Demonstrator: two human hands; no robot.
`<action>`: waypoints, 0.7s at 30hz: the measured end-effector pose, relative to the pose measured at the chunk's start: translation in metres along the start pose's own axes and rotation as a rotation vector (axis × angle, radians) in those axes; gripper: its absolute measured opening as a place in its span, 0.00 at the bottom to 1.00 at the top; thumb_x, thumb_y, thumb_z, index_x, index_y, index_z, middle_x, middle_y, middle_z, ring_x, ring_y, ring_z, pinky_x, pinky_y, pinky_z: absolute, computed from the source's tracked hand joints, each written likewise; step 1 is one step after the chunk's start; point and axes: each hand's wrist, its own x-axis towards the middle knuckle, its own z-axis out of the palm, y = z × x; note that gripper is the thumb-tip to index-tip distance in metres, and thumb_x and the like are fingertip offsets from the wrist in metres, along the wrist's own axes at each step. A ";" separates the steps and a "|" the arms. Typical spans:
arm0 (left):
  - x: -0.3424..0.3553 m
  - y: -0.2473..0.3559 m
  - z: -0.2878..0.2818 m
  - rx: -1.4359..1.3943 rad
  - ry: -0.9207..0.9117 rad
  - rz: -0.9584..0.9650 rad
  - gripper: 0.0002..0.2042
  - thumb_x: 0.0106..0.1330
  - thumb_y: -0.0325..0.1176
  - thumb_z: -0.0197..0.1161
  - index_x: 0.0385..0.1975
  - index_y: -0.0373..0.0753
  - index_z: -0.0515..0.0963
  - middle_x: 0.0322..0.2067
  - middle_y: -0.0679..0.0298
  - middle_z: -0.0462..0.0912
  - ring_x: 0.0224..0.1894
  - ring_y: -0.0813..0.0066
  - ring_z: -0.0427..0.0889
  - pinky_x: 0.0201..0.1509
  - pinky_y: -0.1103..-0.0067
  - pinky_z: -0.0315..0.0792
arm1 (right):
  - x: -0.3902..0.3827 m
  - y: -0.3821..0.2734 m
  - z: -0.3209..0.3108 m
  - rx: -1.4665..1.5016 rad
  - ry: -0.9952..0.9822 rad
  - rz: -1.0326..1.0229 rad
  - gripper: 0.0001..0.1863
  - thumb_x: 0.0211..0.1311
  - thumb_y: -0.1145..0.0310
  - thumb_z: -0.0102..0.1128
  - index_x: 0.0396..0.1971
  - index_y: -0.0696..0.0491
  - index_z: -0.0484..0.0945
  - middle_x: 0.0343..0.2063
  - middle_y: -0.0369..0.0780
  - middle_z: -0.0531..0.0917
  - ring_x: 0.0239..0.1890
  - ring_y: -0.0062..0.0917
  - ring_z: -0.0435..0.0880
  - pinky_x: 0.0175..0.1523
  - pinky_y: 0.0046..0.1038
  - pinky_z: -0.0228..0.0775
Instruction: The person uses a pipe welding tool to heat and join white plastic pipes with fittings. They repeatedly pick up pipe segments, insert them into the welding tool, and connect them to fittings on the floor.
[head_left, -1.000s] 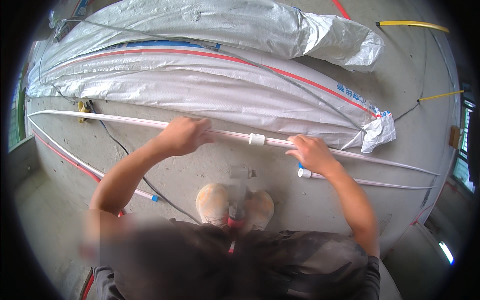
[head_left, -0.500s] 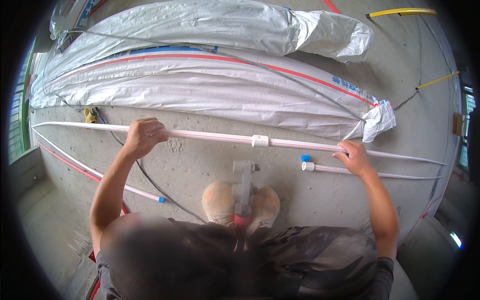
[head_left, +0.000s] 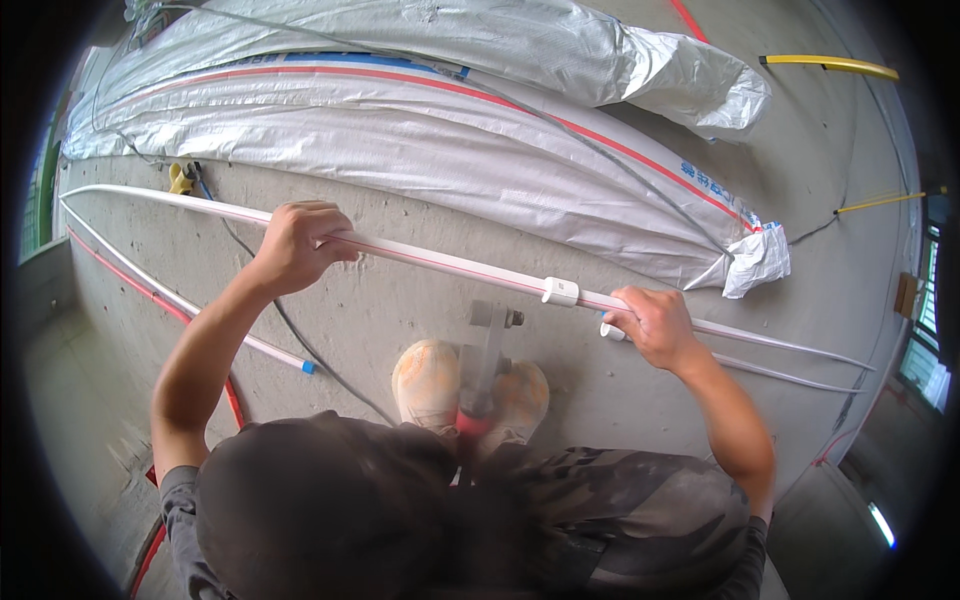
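A long white plastic pipe (head_left: 440, 262) with a thin red stripe runs crosswise above the floor. My left hand (head_left: 305, 243) is closed around it left of the middle. Further right, my right hand (head_left: 652, 325) grips the same pipe just beyond a white coupling (head_left: 561, 291) fitted on it. Below the right hand, a second striped pipe (head_left: 780, 373) lies on the floor, with a white socket (head_left: 611, 330) at its near end, partly hidden by that hand. Between my shoes (head_left: 427, 385) stands a grey tool (head_left: 487, 350) with round heads and a red lower part.
White wrapped bundles (head_left: 400, 150) lie across the far floor with a grey cable (head_left: 600, 150) over them. At left are a blue-ended pipe (head_left: 270, 350), a red pipe (head_left: 150, 290) and a yellow-handled item (head_left: 180, 178). A yellow bar (head_left: 830, 66) lies far right.
My right hand has moved left along the pipe, close to the coupling, and now covers part of the socket below. The pipe and coupling have shifted right, and the pipe slants more.
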 end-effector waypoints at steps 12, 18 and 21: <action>0.008 0.012 0.015 0.056 0.075 0.124 0.14 0.47 0.29 0.83 0.25 0.36 0.81 0.23 0.59 0.81 0.28 0.57 0.83 0.33 0.65 0.75 | 0.032 -0.017 0.007 0.007 -0.026 -0.081 0.20 0.65 0.60 0.76 0.45 0.60 0.82 0.29 0.46 0.85 0.28 0.44 0.85 0.32 0.41 0.72; 0.007 0.014 0.019 0.103 0.120 0.146 0.14 0.45 0.28 0.82 0.24 0.37 0.79 0.23 0.60 0.80 0.29 0.55 0.83 0.34 0.63 0.75 | 0.035 -0.015 0.011 0.023 0.031 -0.136 0.19 0.63 0.61 0.77 0.41 0.60 0.83 0.25 0.45 0.83 0.25 0.42 0.84 0.29 0.41 0.71; 0.008 0.014 0.022 0.116 0.127 0.166 0.14 0.45 0.29 0.82 0.23 0.37 0.79 0.23 0.60 0.80 0.29 0.55 0.83 0.35 0.63 0.76 | 0.034 -0.014 0.013 0.032 0.034 -0.144 0.19 0.62 0.61 0.77 0.42 0.61 0.83 0.26 0.45 0.84 0.25 0.42 0.84 0.29 0.40 0.72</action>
